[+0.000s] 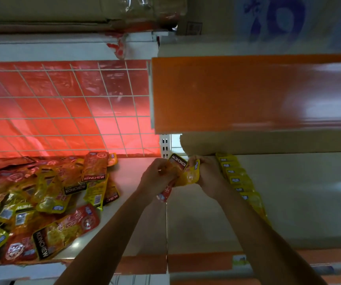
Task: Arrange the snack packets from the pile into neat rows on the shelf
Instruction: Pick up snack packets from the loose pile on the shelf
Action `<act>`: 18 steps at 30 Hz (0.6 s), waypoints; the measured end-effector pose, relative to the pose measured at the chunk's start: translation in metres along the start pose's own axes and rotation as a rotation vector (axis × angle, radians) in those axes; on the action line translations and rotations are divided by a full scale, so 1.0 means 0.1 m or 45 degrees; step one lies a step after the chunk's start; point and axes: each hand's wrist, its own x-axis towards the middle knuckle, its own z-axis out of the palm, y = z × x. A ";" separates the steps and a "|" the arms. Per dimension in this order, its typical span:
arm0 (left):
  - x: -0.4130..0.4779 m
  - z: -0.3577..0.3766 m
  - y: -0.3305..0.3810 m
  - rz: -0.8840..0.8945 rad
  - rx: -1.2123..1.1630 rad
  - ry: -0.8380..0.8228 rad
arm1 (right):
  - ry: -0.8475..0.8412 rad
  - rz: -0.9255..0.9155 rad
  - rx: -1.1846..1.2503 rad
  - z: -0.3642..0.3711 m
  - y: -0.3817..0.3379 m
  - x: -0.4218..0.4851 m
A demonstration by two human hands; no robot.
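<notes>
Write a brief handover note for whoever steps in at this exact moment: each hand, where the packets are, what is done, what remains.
Left grip: holds a red packet that hangs below it, and one side of a yellow packet.
Right grip: pinches the yellow packet's other side.
Pile: loose on the shelf, far left.
Done: one row of yellow packets, just right of the hands.
Left: place the held packets, then work through the pile.

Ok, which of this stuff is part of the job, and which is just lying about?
In the job: pile of packets, yellow row, held packets, left hand, right hand, shelf.
Lying about: wire grid, cardboard boxes, upper shelf front.
</notes>
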 end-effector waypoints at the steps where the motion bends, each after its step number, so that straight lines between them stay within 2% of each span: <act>1: -0.01 0.01 0.03 -0.020 -0.058 -0.061 | -0.043 -0.008 0.013 -0.02 -0.02 -0.01; 4: 0.01 0.01 0.06 0.001 -0.029 -0.148 | -0.105 0.032 0.065 -0.07 -0.04 -0.04; 9: 0.08 0.01 0.04 0.015 0.067 -0.312 | -0.086 0.283 0.145 -0.13 -0.05 -0.01; 13: 0.07 0.06 -0.02 -0.095 -0.146 -0.445 | -0.002 0.256 0.332 -0.16 -0.08 -0.01; 18: 0.07 0.11 0.02 -0.199 -0.636 -0.305 | 0.070 0.253 0.230 -0.21 -0.02 0.05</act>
